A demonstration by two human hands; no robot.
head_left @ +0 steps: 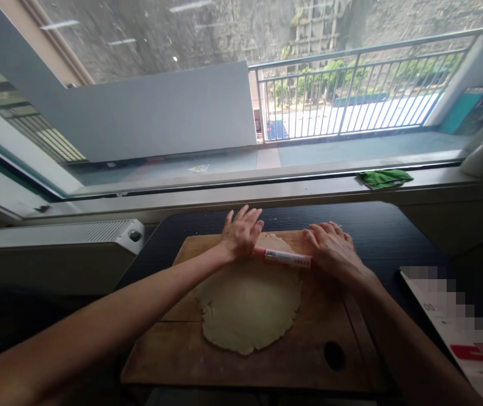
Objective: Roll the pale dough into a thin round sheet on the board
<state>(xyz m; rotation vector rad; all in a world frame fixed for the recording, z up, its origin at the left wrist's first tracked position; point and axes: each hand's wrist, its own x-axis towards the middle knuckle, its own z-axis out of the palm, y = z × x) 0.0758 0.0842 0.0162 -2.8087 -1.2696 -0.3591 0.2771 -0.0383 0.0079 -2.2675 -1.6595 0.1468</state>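
Observation:
A thin sheet of pale dough [249, 310], rough at its edges, lies flat on a wooden cutting board [160, 349]. Across its far part lies a rolling pin [287, 258], reddish with a printed white label around its middle. My left hand [243, 231] rests with its palm on the pin's left end, fingers stretched out and spread. Over the right end lies my right hand [334, 248], palm down with the fingers reaching forward. The palms hide both ends of the pin.
Under the board stands a dark table [376, 225]. Beyond it runs a windowsill [224, 194] with a green cloth [385, 179]. A white radiator [76, 234] is at the left. A pale printed package, partly pixelated [444, 321], lies at the right. The board has a dark round hole [335, 356].

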